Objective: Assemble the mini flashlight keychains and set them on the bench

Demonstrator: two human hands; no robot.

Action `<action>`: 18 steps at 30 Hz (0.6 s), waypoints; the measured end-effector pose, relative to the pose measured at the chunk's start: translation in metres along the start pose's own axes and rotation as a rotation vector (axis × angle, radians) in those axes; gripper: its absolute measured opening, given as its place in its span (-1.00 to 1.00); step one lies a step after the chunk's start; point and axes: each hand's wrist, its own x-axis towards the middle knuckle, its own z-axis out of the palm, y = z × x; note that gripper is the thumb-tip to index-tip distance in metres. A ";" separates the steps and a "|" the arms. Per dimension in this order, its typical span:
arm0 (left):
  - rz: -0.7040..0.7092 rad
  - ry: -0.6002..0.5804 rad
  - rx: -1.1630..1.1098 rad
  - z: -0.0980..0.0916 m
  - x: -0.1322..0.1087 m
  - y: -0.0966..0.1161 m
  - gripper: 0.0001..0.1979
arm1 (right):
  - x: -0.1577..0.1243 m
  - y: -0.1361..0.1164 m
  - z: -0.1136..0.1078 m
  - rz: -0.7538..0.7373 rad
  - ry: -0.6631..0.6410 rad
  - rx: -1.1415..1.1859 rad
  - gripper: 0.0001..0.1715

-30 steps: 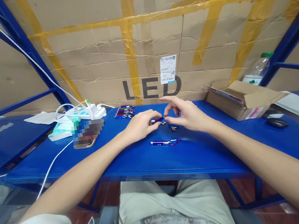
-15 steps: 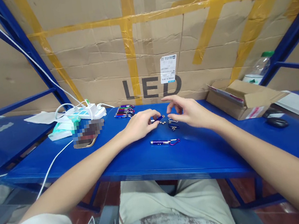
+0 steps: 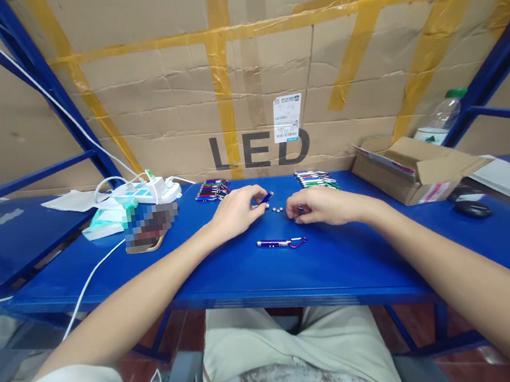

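My left hand (image 3: 241, 210) pinches a small blue metal tube, a keychain flashlight body (image 3: 267, 197), between thumb and fingers, its open end tilted up to the right. Several button cells (image 3: 277, 209) lie on the blue table between the hands. My right hand (image 3: 316, 206) is lowered to the tabletop just right of the cells, fingers curled inward. It covers the spot of the small carabiner clips, so whatever its fingertips grip is hidden. Closer to the front edge lies a whole purple-blue keychain flashlight (image 3: 274, 243) with a carabiner at its right end.
Keychain flashlights in mixed colours form a left group (image 3: 213, 189) and a right group (image 3: 315, 179) at the back. A power strip (image 3: 155, 190) and a phone (image 3: 151, 228) are at left. An open carton (image 3: 417, 168) and a black mouse (image 3: 472, 208) are at right.
My right hand has come down from above the table onto the carabiner clips, its fingers curling in. The right flashlight group is now uncovered. My left hand has shifted slightly left with the tube.
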 end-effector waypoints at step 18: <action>0.157 -0.023 -0.087 -0.002 -0.003 0.006 -0.79 | 0.003 -0.017 0.003 0.001 0.498 0.096 -0.77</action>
